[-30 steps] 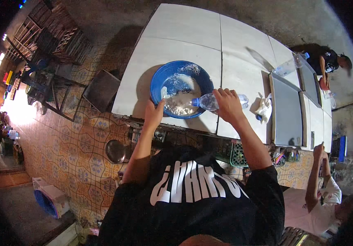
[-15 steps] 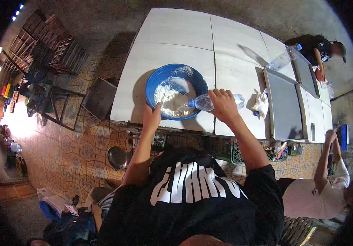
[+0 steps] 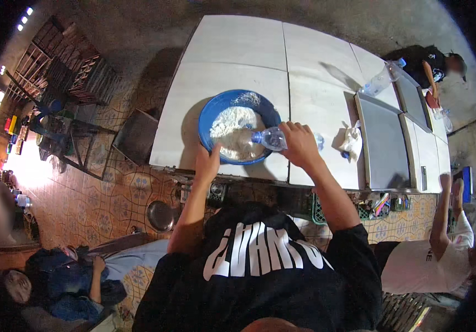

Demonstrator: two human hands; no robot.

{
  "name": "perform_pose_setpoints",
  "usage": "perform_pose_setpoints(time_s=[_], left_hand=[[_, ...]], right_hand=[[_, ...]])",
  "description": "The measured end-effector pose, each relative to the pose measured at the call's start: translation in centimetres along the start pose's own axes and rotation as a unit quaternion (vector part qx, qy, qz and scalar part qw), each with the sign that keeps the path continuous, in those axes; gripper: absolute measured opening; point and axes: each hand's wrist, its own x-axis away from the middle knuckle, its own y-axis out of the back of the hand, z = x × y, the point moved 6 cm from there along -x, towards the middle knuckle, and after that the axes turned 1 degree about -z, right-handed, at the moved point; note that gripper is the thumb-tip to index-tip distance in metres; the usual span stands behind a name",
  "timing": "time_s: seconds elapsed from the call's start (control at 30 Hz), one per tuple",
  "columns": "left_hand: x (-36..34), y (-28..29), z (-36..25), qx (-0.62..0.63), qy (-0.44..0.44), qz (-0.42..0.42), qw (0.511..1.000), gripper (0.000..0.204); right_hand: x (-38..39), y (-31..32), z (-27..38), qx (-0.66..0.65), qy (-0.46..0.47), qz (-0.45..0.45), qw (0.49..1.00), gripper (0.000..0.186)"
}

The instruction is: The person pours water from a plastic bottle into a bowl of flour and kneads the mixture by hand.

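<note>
A blue plastic basin (image 3: pixel 212 109) sits near the front edge of the white table, holding white powder (image 3: pixel 228 123) with cloudy liquid beside it. My left hand (image 3: pixel 208 161) grips the basin's near-left rim, thumb on the edge and the other fingers hidden below. In my right hand (image 3: pixel 300 143) is a clear plastic bottle (image 3: pixel 274 138), wrapped around its middle. The bottle lies almost level, its blue-tinted neck over the basin's right rim, pointing at the liquid. Whether water is flowing out is hard to make out.
Right of my hand are a crumpled white plastic bag (image 3: pixel 352 143), grey metal trays (image 3: pixel 384 146) and another clear bottle (image 3: pixel 379 83). A green crate (image 3: pixel 320 210) sits below the table edge. People stand at the far right (image 3: pixel 415 61), near right (image 3: pixel 420 265) and lower left (image 3: pixel 72 276).
The bottle has shifted slightly left, its neck reaching farther over the basin. A person in blue now shows more fully at lower left, and the near-right person's hands have moved apart.
</note>
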Motion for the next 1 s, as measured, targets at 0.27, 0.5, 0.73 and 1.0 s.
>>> perform_pose_setpoints(time_s=[0.27, 0.5, 0.73, 1.0], left_hand=[[0.6, -0.2, -0.6, -0.017, -0.028, -0.029, 0.999, 0.054], [0.1, -0.3, 1.9, 0.011, 0.087, 0.003, 0.996, 0.057], [0.6, -1.3, 0.3, 0.138, 0.082, 0.010, 0.987, 0.046], [1.1, -0.8, -0.4, 0.039, -0.017, -0.058, 0.997, 0.049]], right_hand=[[-0.3, 2.1, -1.7, -0.117, -0.072, -0.012, 0.990, 0.059], [1.2, 3.1, -6.2, -0.369, -0.162, -0.142, 0.904, 0.048], [4.2, -2.2, -11.8, -0.512, -0.213, -0.234, 0.799, 0.044], [4.9, -4.1, -14.1, -0.527, -0.236, -0.271, 0.770, 0.049]])
